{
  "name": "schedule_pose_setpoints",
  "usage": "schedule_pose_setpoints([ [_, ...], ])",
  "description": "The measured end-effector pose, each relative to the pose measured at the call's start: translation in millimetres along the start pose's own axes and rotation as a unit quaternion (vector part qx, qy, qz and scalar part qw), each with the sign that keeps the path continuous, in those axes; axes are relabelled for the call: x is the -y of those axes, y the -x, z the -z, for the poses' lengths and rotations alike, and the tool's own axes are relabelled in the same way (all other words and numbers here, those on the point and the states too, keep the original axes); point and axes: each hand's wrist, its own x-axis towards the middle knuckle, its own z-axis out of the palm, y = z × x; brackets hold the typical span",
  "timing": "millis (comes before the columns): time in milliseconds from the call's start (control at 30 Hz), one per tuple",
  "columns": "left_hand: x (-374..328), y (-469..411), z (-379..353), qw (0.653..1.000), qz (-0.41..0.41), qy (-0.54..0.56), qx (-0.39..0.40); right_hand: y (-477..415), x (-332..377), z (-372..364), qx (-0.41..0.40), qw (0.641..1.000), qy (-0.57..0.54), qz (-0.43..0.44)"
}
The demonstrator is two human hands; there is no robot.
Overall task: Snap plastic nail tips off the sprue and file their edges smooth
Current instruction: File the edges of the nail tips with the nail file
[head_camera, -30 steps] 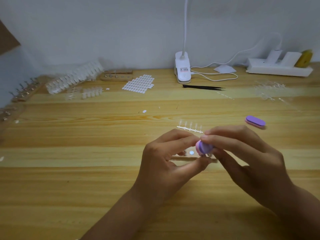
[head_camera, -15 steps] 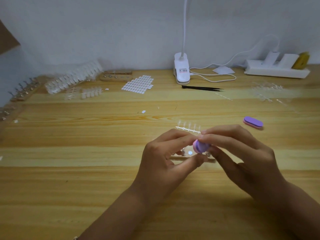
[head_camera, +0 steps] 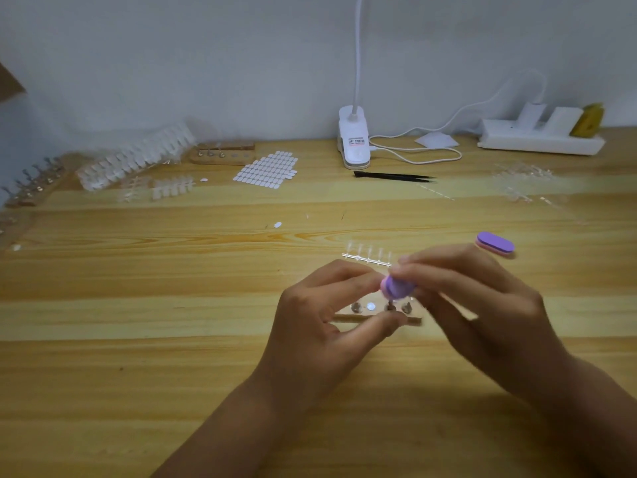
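Right hand [head_camera: 482, 305] pinches the purple file block [head_camera: 396, 288] between thumb and fingers, mid-worktop [head_camera: 155, 374]; left hand [head_camera: 320, 326] curls index and thumb up to the file's near end. Any nail tip there is too small and blurred, so can't tell if it grips one. Clear sprue [head_camera: 367, 258] lies just beyond the hands; second file [head_camera: 495, 243] sits toward the right edge; wooden stand [head_camera: 344, 317] sits under the hands.

Back of the table [head_camera: 138, 391]
A white clip lamp [head_camera: 355, 146] stands by the wall [head_camera: 206, 63], its cable [head_camera: 420, 159] looping right toward a white power strip [head_camera: 537, 143]; black tweezers [head_camera: 393, 176] lie just in front of the lamp.
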Motion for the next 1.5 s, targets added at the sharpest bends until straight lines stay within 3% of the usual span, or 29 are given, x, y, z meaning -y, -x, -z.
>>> schedule_pose_setpoints([
  [633,0,1,-1,1.0,0.0,0.02,-0.008,3,5,-2,-0.007,1.0,0.01,0.011],
  [733,1,1,-1,0.998,0.025,0.062,-0.012,1,-10,6,-0.038,0.997,0.059,-0.027],
  [833,2,1,-2,0.993,0.038,0.116,-0.004,0,-11,8,-0.092,0.992,0.038,-0.076],
  [1067,1,1,-4,0.978,0.057,0.199,0.012,4,12,-2,-0.089,0.996,-0.004,0.003],
  [1500,-2,3,-5,0.97,0.075,0.23,0.007,-1,8,1,-0.125,0.992,0.026,0.007],
])
